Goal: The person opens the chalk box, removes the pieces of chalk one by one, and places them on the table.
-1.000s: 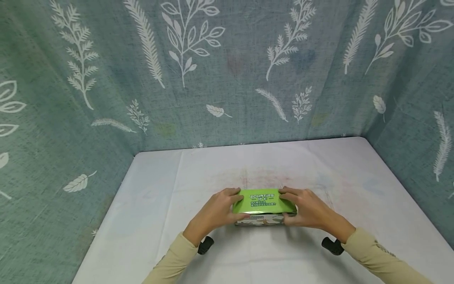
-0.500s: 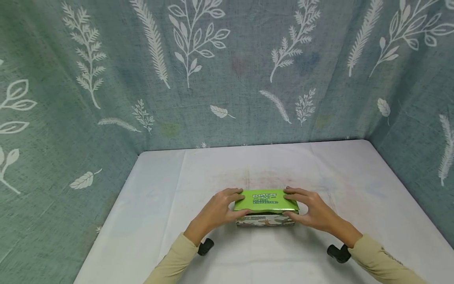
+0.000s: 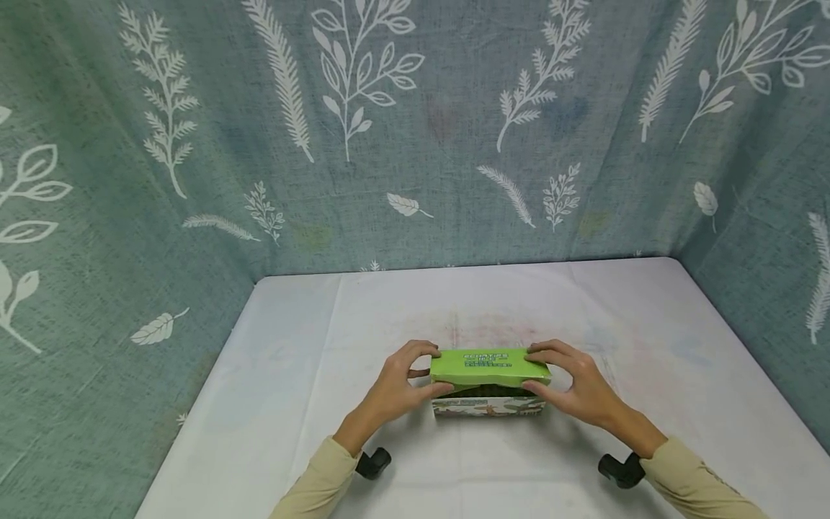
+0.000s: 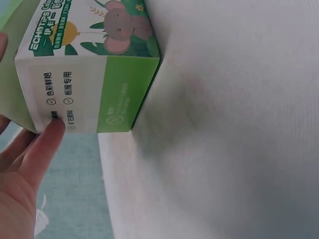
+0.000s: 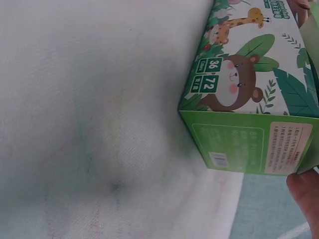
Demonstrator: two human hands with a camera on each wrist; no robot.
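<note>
A printed cardboard box stands on the white cloth, its bright green lid raised a little along the near edge over a dark gap. The contents cannot be made out. My left hand grips the lid's left end, thumb in front and fingers behind. At the right end my right hand holds it in the same way. In the left wrist view, a finger of the left hand touches the end panel of the box. The right wrist view has the right thumb at a corner of the box.
White cloth covers the table around the box, with faint coloured stains behind it. A leaf-patterned grey-green curtain encloses the back and sides. Black devices sit at both wrists.
The lid's near edge has risen, widening the dark gap above the box's front. The right thumb has moved up from the box front to the lid's edge. The view has shifted slightly.
</note>
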